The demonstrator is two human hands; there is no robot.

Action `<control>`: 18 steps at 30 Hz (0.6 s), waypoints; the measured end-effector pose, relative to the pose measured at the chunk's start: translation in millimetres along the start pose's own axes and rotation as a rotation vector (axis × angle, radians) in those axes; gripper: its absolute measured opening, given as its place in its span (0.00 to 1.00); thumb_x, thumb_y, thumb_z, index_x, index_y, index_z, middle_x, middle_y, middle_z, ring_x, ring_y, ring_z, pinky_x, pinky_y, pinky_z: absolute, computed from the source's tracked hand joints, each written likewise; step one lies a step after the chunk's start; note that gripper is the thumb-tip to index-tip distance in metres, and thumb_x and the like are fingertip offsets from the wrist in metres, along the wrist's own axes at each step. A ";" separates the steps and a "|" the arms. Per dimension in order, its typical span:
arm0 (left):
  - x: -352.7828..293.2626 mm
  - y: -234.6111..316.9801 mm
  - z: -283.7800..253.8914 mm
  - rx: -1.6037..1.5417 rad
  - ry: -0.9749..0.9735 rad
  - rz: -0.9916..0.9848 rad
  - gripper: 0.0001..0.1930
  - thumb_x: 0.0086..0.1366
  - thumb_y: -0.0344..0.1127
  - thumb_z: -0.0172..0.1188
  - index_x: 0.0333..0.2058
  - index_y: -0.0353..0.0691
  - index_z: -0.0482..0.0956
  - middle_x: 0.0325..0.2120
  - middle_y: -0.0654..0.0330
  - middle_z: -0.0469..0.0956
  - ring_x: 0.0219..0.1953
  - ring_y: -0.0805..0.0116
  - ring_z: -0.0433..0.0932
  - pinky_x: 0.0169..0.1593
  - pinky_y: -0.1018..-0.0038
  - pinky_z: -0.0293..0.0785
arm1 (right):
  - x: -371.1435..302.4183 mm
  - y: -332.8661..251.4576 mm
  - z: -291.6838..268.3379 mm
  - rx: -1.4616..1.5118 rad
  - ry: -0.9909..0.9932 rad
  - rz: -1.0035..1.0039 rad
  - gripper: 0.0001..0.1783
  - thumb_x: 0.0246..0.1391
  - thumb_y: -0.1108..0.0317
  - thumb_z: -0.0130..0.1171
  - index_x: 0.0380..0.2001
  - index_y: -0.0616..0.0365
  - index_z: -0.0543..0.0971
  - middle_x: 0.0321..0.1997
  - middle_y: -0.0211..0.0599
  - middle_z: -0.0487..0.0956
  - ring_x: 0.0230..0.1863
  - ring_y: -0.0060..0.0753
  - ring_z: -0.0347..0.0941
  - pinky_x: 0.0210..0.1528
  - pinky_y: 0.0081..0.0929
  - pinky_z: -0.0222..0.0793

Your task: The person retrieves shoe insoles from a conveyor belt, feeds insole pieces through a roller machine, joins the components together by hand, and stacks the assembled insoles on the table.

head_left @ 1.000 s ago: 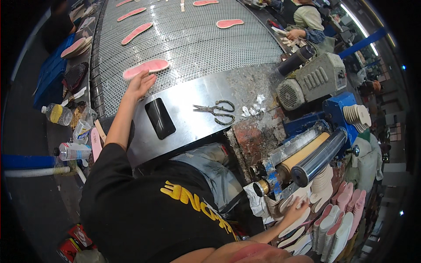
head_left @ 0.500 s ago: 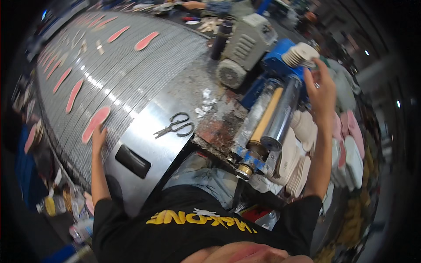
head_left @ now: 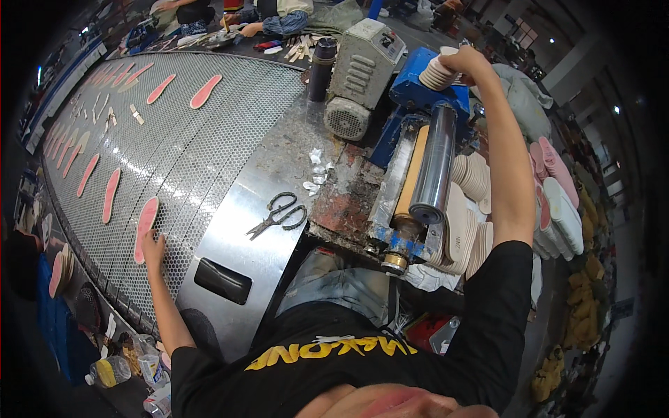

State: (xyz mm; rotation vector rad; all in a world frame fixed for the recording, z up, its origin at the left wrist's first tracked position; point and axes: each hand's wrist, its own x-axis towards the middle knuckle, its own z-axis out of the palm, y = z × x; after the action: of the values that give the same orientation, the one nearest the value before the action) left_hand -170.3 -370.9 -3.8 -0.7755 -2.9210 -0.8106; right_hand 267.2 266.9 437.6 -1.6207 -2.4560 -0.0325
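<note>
Head view: a black phone and scissors lie apart on a metal plate. Past its far edge, the left hand, partly open, thumb spread, touches the right edge of a pink insole on a mesh belt, with bare mesh rightward. Farther off, the right hand curls over stacked pale insoles atop a blue machine; its hold is unclear.

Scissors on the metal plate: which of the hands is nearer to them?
Left. The left hand is at a pink insole on the mesh, left of the scissors; the right hand is farther off to their right, at the pale insole stack.
</note>
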 end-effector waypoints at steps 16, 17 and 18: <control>-27.1 426.7 -8.8 -0.720 -0.546 0.821 0.20 0.58 0.35 0.62 0.49 0.39 0.75 0.49 0.61 0.76 0.51 0.64 0.73 0.52 0.70 0.68 | -272.8 217.0 102.1 1.329 0.633 0.305 0.17 0.57 0.68 0.44 0.45 0.63 0.77 0.33 0.35 0.80 0.24 0.20 0.74 0.16 0.15 0.61; -29.8 462.6 -5.8 -0.793 -0.671 0.883 0.24 0.58 0.38 0.63 0.53 0.40 0.73 0.52 0.60 0.74 0.55 0.63 0.71 0.55 0.68 0.67 | -275.0 221.3 115.7 1.261 0.541 0.274 0.19 0.56 0.69 0.43 0.47 0.65 0.76 0.34 0.35 0.80 0.25 0.18 0.74 0.13 0.12 0.56; -33.5 491.2 -4.2 -0.795 -0.686 1.002 0.27 0.57 0.40 0.65 0.55 0.41 0.71 0.55 0.58 0.71 0.57 0.62 0.69 0.58 0.67 0.66 | -274.7 188.2 114.8 1.348 0.465 0.261 0.17 0.57 0.70 0.44 0.46 0.64 0.77 0.29 0.32 0.77 0.20 0.17 0.68 0.13 0.14 0.57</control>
State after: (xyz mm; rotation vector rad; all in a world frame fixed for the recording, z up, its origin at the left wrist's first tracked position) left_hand 87.5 -23.4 231.2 -2.6442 -1.8707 -1.7179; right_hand 525.6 107.2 259.5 -1.0386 -1.2618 0.9290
